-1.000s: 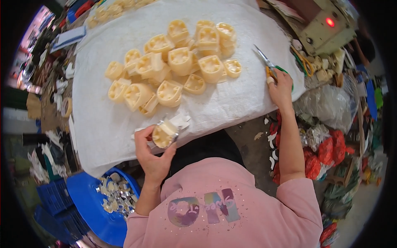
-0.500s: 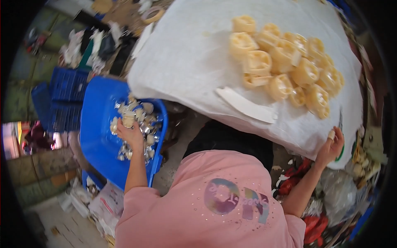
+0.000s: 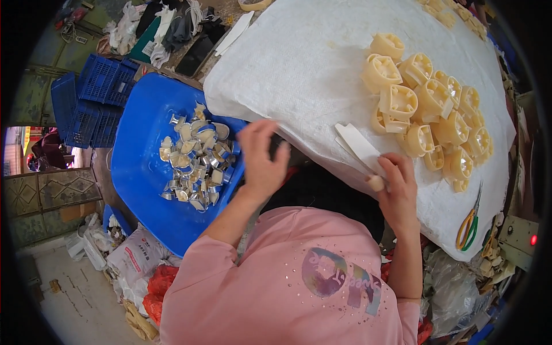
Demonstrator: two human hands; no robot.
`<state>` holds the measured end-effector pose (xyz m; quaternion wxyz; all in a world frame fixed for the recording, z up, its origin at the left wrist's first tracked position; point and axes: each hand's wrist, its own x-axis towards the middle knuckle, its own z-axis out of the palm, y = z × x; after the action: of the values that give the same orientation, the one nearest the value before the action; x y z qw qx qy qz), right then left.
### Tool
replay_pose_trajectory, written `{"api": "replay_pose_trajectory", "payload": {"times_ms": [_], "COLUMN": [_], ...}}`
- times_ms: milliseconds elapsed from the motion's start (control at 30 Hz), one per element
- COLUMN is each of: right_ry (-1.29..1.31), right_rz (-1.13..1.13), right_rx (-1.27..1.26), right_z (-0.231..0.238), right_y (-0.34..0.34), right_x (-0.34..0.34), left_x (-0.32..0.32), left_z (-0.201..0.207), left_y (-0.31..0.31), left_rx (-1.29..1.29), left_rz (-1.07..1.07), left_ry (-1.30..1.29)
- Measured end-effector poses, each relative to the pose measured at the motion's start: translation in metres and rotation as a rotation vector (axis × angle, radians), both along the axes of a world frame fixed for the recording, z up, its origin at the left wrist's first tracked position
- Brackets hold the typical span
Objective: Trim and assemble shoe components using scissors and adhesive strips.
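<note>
My left hand [image 3: 263, 158] is raised over the right rim of the blue tub [image 3: 135, 167], fingers apart and slightly blurred, with nothing visible in it. Inside the tub is a heap of small cream-and-silver curved pieces [image 3: 198, 158]. At the table's near edge, my right hand [image 3: 399, 187] is curled, its thumb and forefinger closed around the near end of white strips [image 3: 359, 146]. A beige cover wraps the thumb tip. Farther up the table sits a cluster of cream ring-shaped pieces [image 3: 434, 98], some with clear film.
Scissors [image 3: 471, 221] with green and orange handles lie at the table's right edge. White cloth [image 3: 299, 69] covers the table. Blue crates [image 3: 103, 98] stand beyond the tub, bags [image 3: 138, 253] lie below it, and more cream pieces [image 3: 454, 14] sit at the far corner.
My left hand has come up out of the tub and moved right. My right hand has moved left from the table's right edge to the white strips, uncovering the scissors.
</note>
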<state>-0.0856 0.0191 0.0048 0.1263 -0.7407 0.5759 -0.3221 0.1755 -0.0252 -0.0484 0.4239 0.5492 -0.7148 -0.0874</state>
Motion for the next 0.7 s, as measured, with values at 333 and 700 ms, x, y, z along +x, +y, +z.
{"api": "replay_pose_trajectory", "payload": {"times_ms": [333, 700], "right_ry": [0.201, 0.128], "right_rz": [0.045, 0.075], "right_rx": [0.128, 0.244], "right_z": [0.001, 0.008], "right_y": [-0.029, -0.038], "right_x": [0.014, 0.006], "left_x": [-0.068, -0.064], "left_z": [0.011, 0.009], "left_y": [-0.003, -0.006], "left_rx": [-0.019, 0.024], "left_rz": [-0.409, -0.412], "left_ry": [0.144, 0.21]}}
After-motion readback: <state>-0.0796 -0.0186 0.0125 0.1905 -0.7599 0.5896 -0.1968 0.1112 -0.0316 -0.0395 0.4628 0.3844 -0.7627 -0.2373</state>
